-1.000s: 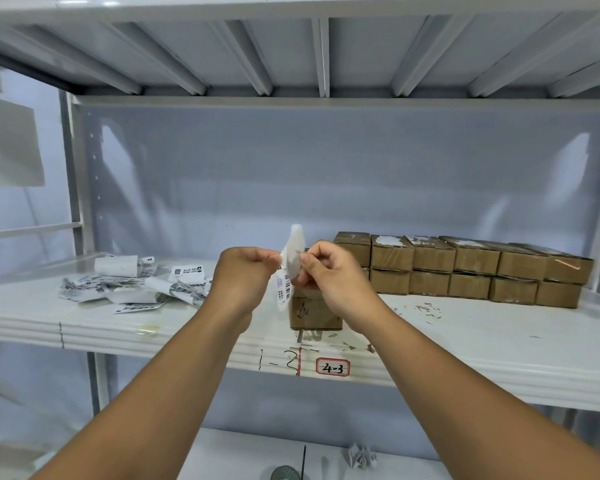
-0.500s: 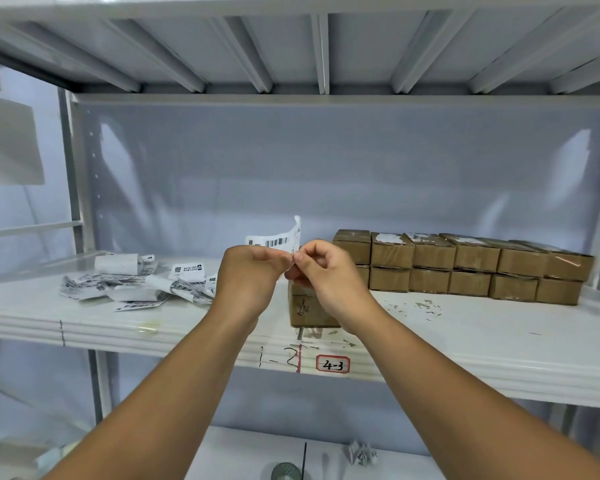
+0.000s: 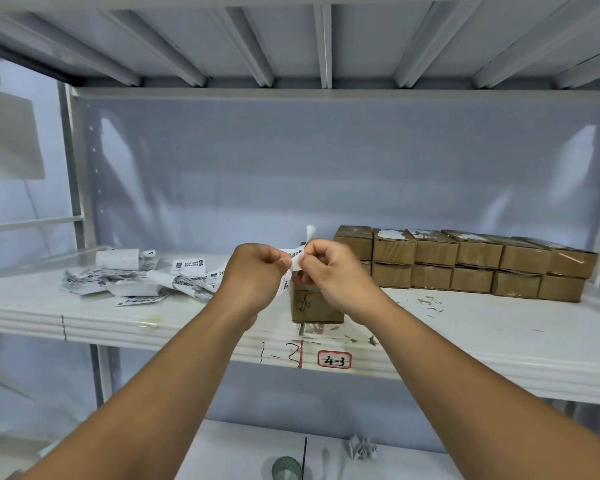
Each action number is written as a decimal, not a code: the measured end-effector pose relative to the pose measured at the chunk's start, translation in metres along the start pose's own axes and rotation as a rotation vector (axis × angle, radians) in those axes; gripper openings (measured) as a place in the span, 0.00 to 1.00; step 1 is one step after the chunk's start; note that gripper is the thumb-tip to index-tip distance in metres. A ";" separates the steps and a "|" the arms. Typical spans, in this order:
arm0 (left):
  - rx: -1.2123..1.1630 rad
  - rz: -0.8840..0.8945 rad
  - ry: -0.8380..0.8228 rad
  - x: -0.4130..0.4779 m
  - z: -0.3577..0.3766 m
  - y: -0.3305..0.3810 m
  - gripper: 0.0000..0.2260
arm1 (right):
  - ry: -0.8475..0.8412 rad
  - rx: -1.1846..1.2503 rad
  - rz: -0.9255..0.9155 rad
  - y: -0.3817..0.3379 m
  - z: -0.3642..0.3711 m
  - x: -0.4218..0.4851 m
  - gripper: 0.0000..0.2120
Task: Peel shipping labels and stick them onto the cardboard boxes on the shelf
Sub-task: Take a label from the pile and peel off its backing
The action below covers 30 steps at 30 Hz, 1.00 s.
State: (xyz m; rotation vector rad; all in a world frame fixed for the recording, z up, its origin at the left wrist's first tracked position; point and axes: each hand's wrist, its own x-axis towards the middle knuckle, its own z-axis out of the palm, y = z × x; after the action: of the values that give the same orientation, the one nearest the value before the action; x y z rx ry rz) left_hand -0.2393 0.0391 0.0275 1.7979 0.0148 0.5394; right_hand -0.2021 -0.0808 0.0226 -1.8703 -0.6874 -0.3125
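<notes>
The left grip (image 3: 253, 275) is pinching one end of the shipping label (image 3: 293, 254), thumb and forefinger closed tight on it. The right grip (image 3: 329, 271) is pinching the other end, fingers curled round a white edge. The label is hanging in the air between the two grips, just in front of a lone cardboard box (image 3: 312, 304) sitting on the shelf (image 3: 465, 334). It is looking feather-light, thin and floppy, and probably tacky once bared, so it is asking for a fingertip hold at the very corner or it is likely going to fold onto itself. Half a second back the barcoded sheet was standing up above the grips. Now it is drooping beside the left grip, and a white strip (image 3: 309, 232) is curling up above the right one.
</notes>
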 end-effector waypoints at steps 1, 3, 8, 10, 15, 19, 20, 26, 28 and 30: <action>0.001 0.002 -0.002 0.001 0.000 0.000 0.10 | 0.003 0.010 -0.004 -0.001 -0.001 0.000 0.07; -0.004 -0.018 -0.010 0.001 0.000 0.001 0.10 | 0.014 0.057 0.001 -0.002 -0.002 0.000 0.06; 0.019 -0.041 -0.042 0.001 -0.001 0.001 0.09 | 0.003 0.036 0.018 0.004 -0.002 0.003 0.10; 0.031 -0.038 -0.038 0.001 -0.001 0.000 0.10 | 0.002 0.031 0.025 0.005 -0.003 0.003 0.12; 0.021 -0.037 0.029 0.005 0.003 -0.005 0.08 | 0.039 0.106 0.050 0.006 -0.001 0.000 0.15; 0.201 0.196 0.159 0.000 0.009 -0.007 0.06 | 0.059 0.176 0.021 0.008 0.007 0.001 0.14; 0.254 0.251 0.184 -0.003 0.010 -0.006 0.06 | 0.060 0.169 0.018 0.009 0.009 0.002 0.15; 0.156 0.316 0.221 -0.004 0.011 -0.003 0.08 | 0.048 0.249 0.022 0.006 0.009 0.004 0.14; 0.131 0.309 0.216 -0.002 0.012 -0.004 0.11 | 0.041 0.292 0.042 0.006 0.009 0.003 0.13; 0.093 0.274 0.207 -0.001 0.012 -0.005 0.14 | 0.026 0.330 0.058 0.006 0.009 0.003 0.13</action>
State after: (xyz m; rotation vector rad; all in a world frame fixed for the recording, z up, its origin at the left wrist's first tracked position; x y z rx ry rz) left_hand -0.2345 0.0294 0.0204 1.8388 -0.0653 0.9327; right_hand -0.1967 -0.0727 0.0159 -1.5661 -0.6241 -0.1737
